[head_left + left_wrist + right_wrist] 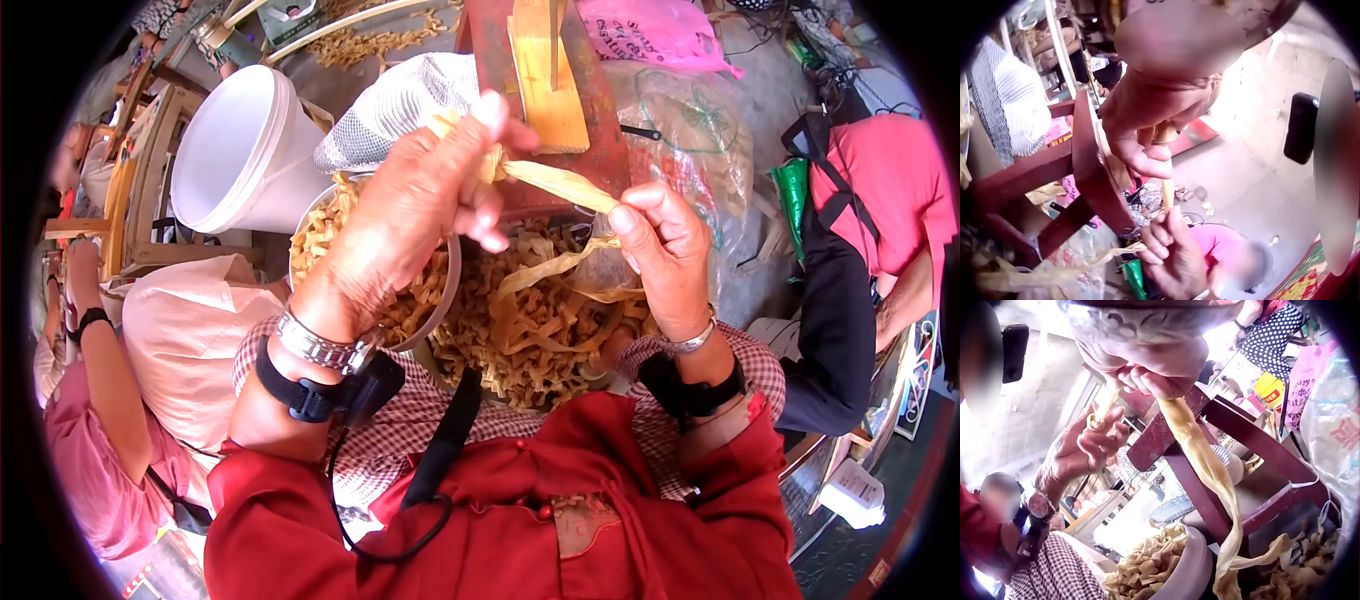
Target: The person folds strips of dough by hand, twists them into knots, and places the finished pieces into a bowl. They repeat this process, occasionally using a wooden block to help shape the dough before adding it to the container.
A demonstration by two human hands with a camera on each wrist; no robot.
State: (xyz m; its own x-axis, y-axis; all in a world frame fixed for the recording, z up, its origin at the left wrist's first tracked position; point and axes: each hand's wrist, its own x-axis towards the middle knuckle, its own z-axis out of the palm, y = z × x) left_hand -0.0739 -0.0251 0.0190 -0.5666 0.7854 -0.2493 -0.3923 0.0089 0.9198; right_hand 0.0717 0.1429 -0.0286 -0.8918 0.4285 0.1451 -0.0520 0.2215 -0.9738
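Raised over the person's lap, the left hand (400,195) pinches one end of a pale yellow, flat, pliable strip (560,183), bunched into a small loop at its fingers. To its right, the right hand (670,260) grips the same strip between thumb and curled fingers. A short stretch runs between the hands. In the right wrist view the long loose tail of the strip (1210,469) hangs from the right hand. Below the hands lies a heap of short knotted yellow-brown pieces (530,360). A white tub (445,300) holding similar pieces stands beside it, partly hidden by the left forearm.
A red wooden stool (605,110) stands ahead, bearing a yellow wooden block (560,110). An empty white bucket (225,150) and a white mesh bag (390,110) are at left. Pink (655,40) and clear plastic bags (700,140) lie at right. People sit close on both sides.
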